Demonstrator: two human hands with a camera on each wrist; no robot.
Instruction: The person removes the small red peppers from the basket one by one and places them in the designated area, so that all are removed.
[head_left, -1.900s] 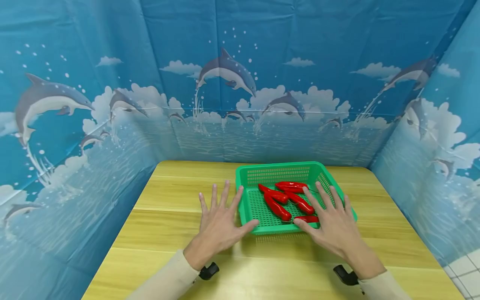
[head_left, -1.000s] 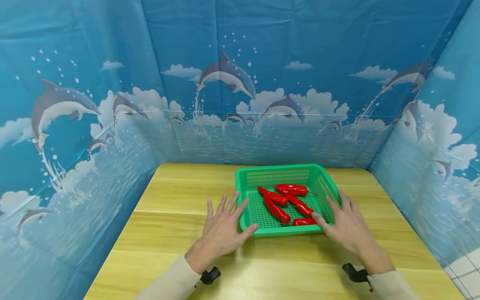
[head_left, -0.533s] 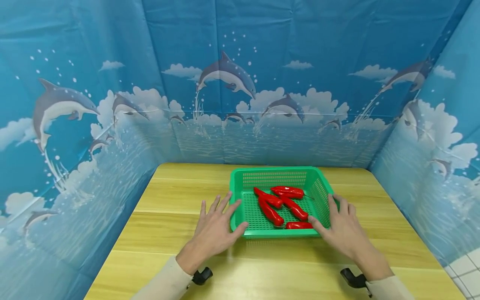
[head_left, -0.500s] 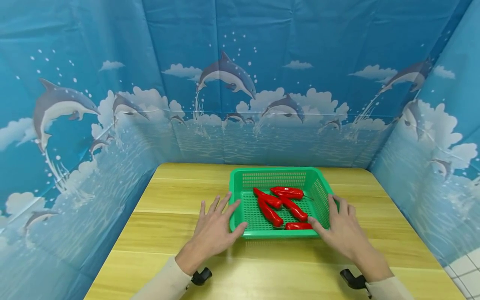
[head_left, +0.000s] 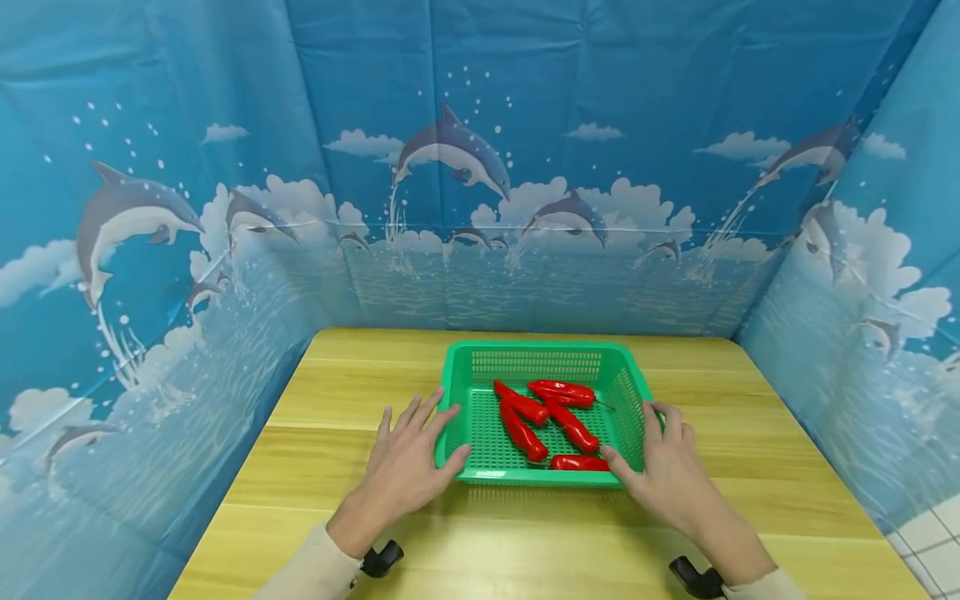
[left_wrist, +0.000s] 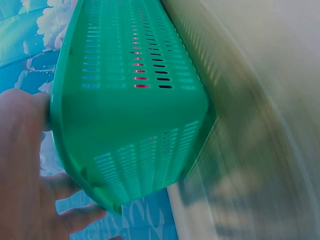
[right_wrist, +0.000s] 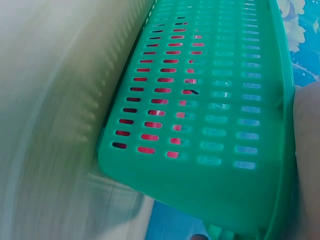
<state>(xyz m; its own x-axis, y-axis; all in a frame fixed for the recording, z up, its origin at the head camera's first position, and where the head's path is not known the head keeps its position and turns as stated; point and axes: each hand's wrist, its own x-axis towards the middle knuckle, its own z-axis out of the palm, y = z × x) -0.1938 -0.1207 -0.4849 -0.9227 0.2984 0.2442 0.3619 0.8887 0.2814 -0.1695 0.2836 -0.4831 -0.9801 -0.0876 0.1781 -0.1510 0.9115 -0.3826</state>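
Note:
A green plastic basket (head_left: pixel 536 346) stands upright on the wooden table, with several red peppers (head_left: pixel 525 429) lying on its slotted floor. At its front left corner is my left hand (head_left: pixel 405 467), fingers spread and mostly straight, index finger and thumb touching the rim. My right hand (head_left: pixel 671 475) holds the opposite front corner, its fingers bent over the side rim and the thumb on the front rim. In the left wrist view the thumb and fingers of my left hand (left_wrist: pixel 25 165) lie along the rim. Through the slots in the right wrist view, red peppers (right_wrist: pixel 152 125) show.
Bare wooden table top (head_left: pixel 330 433) extends left, right and in front of the basket. A blue dolphin-print curtain (head_left: pixel 480 283) hangs behind the table and along both sides. Black wrist cameras (head_left: pixel 382 558) sit below both hands.
The basket has slid left and slightly nearer with the peppers in it, and both hands have moved along with it. Earlier, my right hand came down from above the peppers to the basket's right rim.

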